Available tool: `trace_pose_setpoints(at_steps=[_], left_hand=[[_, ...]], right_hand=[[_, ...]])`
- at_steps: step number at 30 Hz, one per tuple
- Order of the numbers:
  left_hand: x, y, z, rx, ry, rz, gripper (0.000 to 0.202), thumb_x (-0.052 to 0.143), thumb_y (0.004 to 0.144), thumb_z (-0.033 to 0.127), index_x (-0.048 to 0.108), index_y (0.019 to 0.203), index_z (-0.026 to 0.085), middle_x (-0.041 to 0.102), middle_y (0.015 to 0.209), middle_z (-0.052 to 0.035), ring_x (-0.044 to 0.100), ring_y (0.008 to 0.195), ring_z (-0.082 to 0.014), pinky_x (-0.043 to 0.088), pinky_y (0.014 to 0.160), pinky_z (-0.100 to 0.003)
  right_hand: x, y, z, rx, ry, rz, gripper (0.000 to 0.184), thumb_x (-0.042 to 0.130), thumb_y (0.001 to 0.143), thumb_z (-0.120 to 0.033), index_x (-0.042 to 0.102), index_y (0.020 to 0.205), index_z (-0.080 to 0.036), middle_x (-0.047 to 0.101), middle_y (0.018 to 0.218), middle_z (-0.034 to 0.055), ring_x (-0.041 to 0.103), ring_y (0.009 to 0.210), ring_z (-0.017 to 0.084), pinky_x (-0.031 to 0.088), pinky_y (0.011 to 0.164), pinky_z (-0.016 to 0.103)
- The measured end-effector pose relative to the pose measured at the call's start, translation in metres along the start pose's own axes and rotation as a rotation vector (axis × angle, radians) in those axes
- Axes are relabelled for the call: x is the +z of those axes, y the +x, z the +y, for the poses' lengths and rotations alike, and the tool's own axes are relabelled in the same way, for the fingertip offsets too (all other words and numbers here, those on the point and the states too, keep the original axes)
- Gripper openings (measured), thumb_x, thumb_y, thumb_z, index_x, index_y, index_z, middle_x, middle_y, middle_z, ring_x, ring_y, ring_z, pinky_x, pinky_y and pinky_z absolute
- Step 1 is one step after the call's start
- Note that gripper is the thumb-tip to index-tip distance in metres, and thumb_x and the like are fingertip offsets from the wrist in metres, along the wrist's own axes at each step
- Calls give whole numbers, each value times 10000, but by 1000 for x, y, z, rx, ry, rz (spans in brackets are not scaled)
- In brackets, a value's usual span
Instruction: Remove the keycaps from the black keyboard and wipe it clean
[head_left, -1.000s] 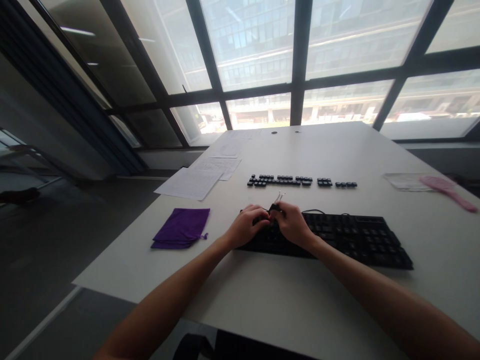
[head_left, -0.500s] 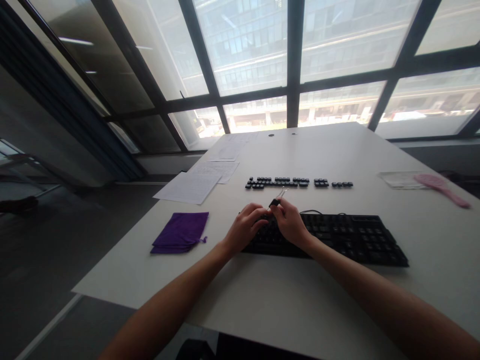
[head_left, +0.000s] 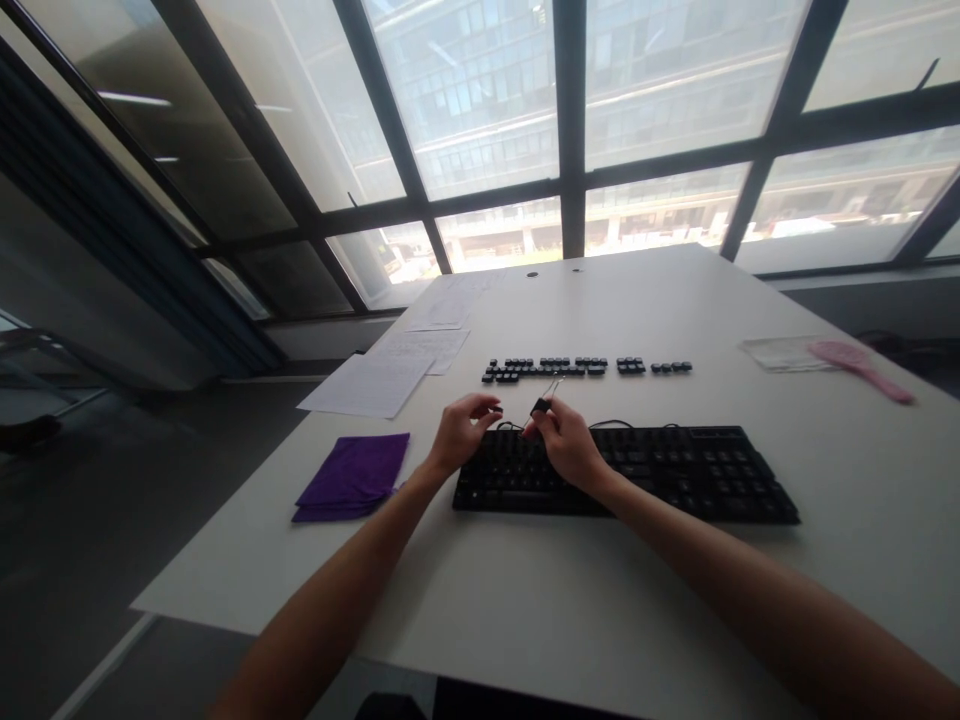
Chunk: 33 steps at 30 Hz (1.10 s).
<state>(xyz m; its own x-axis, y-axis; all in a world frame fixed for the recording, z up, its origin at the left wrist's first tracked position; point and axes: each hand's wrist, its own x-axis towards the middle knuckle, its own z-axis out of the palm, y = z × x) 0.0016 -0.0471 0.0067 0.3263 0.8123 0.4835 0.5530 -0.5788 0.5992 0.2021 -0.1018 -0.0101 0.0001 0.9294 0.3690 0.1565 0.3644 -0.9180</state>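
A black keyboard (head_left: pixel 697 475) lies on the white table under my hands. Between the thumb and fingertips of my left hand (head_left: pixel 456 432), just above the keyboard's back left edge, a small black keycap (head_left: pixel 496 408) is pinched. My right hand (head_left: pixel 571 443) grips a keycap puller (head_left: pixel 541 405) with a black body; its thin wire ends point up and away. My hands are apart. Behind them, loose black keycaps (head_left: pixel 559 366) are laid out in rows. Part of the keyboard is hidden by my right hand.
A folded purple pouch (head_left: pixel 351 475) lies left of the keyboard. Printed paper sheets (head_left: pixel 375 385) spread along the table's left edge. At the right, a pink hairbrush (head_left: pixel 862 368) rests partly on a pale cloth or paper. Windows stand beyond the table (head_left: pixel 637 310).
My left hand has moved left, away from my right hand and off the keyboard's keys, with a keycap now visible in its fingers. The view has shifted slightly.
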Motion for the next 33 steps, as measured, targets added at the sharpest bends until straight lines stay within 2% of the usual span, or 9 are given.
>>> trace_pose_setpoints(at_steps=[2,6,11,14,17,19,24,33], left_hand=[[-1,14,-22,-50,60,-5,146,719,809,293,723,905,182,741,841,-37,686,748,-178,565,745,-305],[3,37,-49,2,160,-141,103,702,793,257,751,831,175,755,796,-36,688,719,-173,558,706,-280],[17,64,-48,119,183,-286,88,705,783,190,773,837,183,759,817,-30,679,719,-162,543,718,-264],[30,79,-44,191,209,-334,79,708,798,179,780,823,202,750,844,-32,671,789,-175,531,803,-294],[40,91,-43,227,246,-314,65,726,804,200,785,804,229,726,918,-40,634,935,-211,501,904,-344],[45,97,-44,229,283,-272,60,731,809,221,788,801,240,698,959,-47,594,991,-230,493,917,-367],[51,102,-50,223,409,-166,31,760,791,240,789,800,246,660,982,-39,542,993,-237,491,918,-375],[51,105,-57,185,401,-95,77,775,786,252,780,861,234,661,1000,-35,533,994,-235,482,931,-376]], right_hand=[[0,0,1,0,3,-7,147,490,962,-315,533,860,-218,706,717,17,678,685,193,476,700,306],[1,0,2,11,10,-5,150,492,961,-310,546,859,-213,706,715,21,682,689,194,476,698,302],[0,1,1,34,3,-18,149,506,951,-297,562,844,-210,708,714,19,670,678,187,455,669,287],[-1,1,0,38,8,-27,139,508,945,-284,562,839,-212,715,722,14,662,670,183,443,657,281],[-1,1,0,46,19,-30,130,510,942,-278,568,847,-212,716,724,13,664,672,184,445,659,281],[-1,1,1,44,19,-31,126,510,942,-274,577,856,-211,717,725,12,664,670,184,444,655,279],[0,1,2,34,22,-29,120,511,944,-265,585,870,-206,719,730,18,675,685,186,447,658,277],[0,1,1,43,23,-24,131,514,945,-272,578,851,-207,719,723,22,677,677,188,453,655,280]])
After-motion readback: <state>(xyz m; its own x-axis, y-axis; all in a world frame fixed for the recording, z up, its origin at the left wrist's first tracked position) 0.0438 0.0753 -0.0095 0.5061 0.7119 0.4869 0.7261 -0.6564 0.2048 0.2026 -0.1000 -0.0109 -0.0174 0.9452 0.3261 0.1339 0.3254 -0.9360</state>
